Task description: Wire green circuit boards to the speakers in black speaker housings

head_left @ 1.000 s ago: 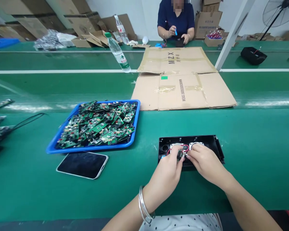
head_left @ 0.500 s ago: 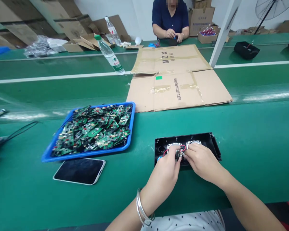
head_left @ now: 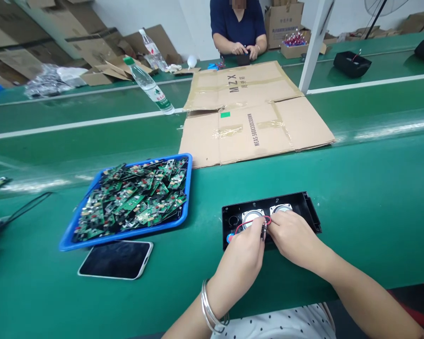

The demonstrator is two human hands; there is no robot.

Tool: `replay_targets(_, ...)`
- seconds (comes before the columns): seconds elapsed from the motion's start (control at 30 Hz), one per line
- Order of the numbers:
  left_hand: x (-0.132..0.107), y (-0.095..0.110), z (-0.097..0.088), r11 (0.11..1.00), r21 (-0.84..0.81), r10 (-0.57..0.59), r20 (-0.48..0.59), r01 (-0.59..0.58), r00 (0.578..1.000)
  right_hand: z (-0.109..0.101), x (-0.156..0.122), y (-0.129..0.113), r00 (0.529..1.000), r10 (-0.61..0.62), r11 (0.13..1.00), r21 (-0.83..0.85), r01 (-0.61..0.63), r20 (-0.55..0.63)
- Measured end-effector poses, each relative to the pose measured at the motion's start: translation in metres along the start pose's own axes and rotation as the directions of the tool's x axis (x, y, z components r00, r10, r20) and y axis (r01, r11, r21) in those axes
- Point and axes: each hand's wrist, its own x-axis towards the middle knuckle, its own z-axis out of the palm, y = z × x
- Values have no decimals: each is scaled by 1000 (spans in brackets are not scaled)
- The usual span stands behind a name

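Observation:
A black speaker housing (head_left: pixel 302 207) lies open on the green bench in front of me. Two round speakers (head_left: pixel 250 217) with pale frames sit in it, and a blue part (head_left: pixel 230 238) shows at its left end. My left hand (head_left: pixel 243 254) is closed on a small circuit board (head_left: pixel 263 231) held over the housing's front edge, mostly covered by the fingers. Red and black wires (head_left: pixel 269 220) loop from beside the board. Against the board's right side, my right hand (head_left: pixel 297 238) pinches with bent fingertips; what lies between them is hidden.
Left of the housing stands a blue tray (head_left: pixel 190 188) heaped with circuit boards, a phone (head_left: pixel 116 260) at its front edge. Flattened cardboard (head_left: pixel 233 141) lies beyond, beside a tilted water bottle (head_left: pixel 150 87). A co-worker (head_left: pixel 238 28) handles a black part across the bench.
The circuit board has turned more edge-on between my hands, and the right fingers have come closer to the left. The whole view has shifted and tilted slightly.

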Motion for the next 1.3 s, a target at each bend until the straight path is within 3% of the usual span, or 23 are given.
replay_targets(0.2,1,-5,-9,995,-95,40,49,-35,998,3,-4,5,997,71,995,70,-72,8)
replay_targets(0.4,1,-12,-12,988,-112,118,67,-110,991,4,-3,6,982,175,981,94,-167,-77)
replay_targets(0.83,0,-15,-10,980,-182,95,69,-81,993,7,-1,4,962,271,944,204,-259,-29)
replay_targets(0.97,-1,-12,-12,920,-392,-1,48,19,999,-10,-3,16,980,195,902,384,-196,42)
replay_targets(1.07,-2,-14,-18,841,-517,-151,58,159,987,-30,-10,31,993,110,880,468,-82,-32)
replay_targets(1.13,-2,-16,-24,824,-521,-223,67,225,972,-39,-14,40,989,135,897,431,-93,-67)
replay_targets(1.2,-1,-20,-32,851,-463,-260,41,249,965,-41,-14,44,989,150,922,360,-142,6)
replay_targets(1.3,3,-24,-42,879,-397,-290,-5,265,957,-32,-7,40,968,81,959,245,-140,236)
